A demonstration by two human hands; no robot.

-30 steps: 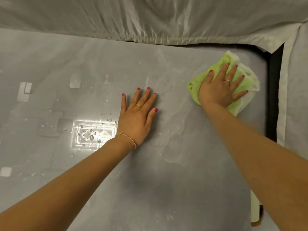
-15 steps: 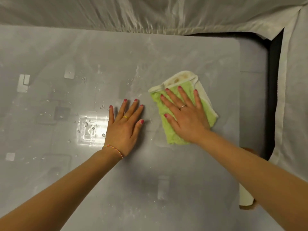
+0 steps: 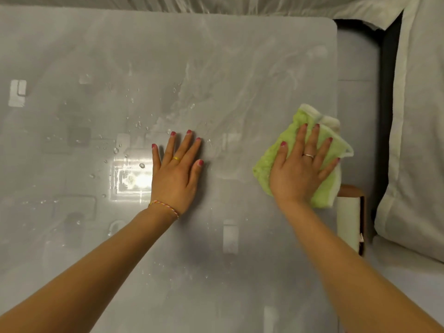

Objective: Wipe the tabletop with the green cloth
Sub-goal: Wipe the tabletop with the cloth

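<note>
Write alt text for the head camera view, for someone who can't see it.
A right hand presses a green cloth flat near the right edge of a grey tabletop. The left hand rests flat beside water droplets.

Bare forearms, pink-red nail polish, gold ring on left hand [image 3: 176, 174], silver-looking ring on right hand [image 3: 299, 175], braided red-yellow wrist thread [image 3: 165, 208] left.

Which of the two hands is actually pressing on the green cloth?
The right hand, spread flat on the green cloth near the tabletop's right edge. The left hand rests on bare, wet surface.
</note>
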